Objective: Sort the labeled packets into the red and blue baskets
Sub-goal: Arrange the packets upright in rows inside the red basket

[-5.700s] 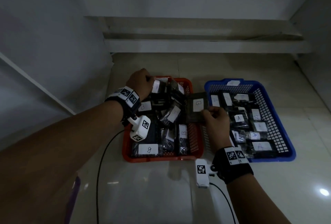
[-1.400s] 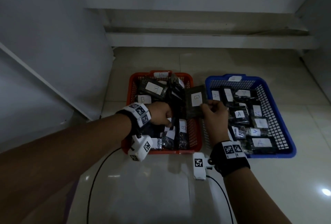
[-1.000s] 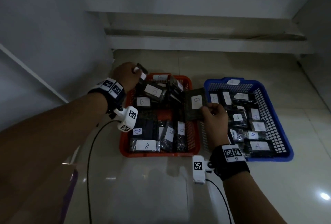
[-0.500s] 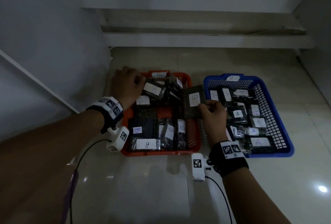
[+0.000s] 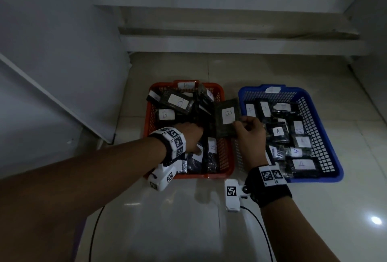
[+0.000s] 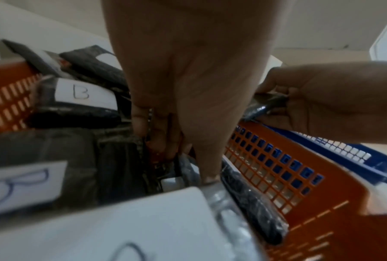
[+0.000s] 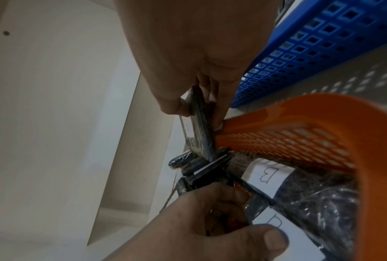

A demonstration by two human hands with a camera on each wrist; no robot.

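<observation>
On the glossy pale tiled floor (image 5: 188, 220), two rectangular plastic baskets with perforated lattice walls are placed side by side, almost touching. Into the red basket (image 5: 227, 152) dark packets wrapped in crinkled, shiny clear film are packed, each with a white paper label where a handwritten B is seen. The blue basket (image 5: 320, 136) on the right is filled with similar flat packets labeled A. White paper tags are fixed on the far rim of both baskets.

One flat, dark, rectangular packet (image 5: 227, 118) with a B label is held above the right wall of the red basket, between the two baskets. It is pinched at its lower right edge by the right hand (image 5: 250, 136), with the thumb on the front face and the curled fingers behind; in the right wrist view the thin edge of this packet (image 7: 199, 123) is seen between thumb and fingers.

The left hand (image 5: 188, 138) is lowered into the middle of the red basket, among the packets. In the left wrist view its fingers (image 6: 157, 134) are bent downward and pushed between the packets, touching their film. Whether one packet is really gripped there cannot be told, because the fingertips are hidden among the wrappers.
</observation>
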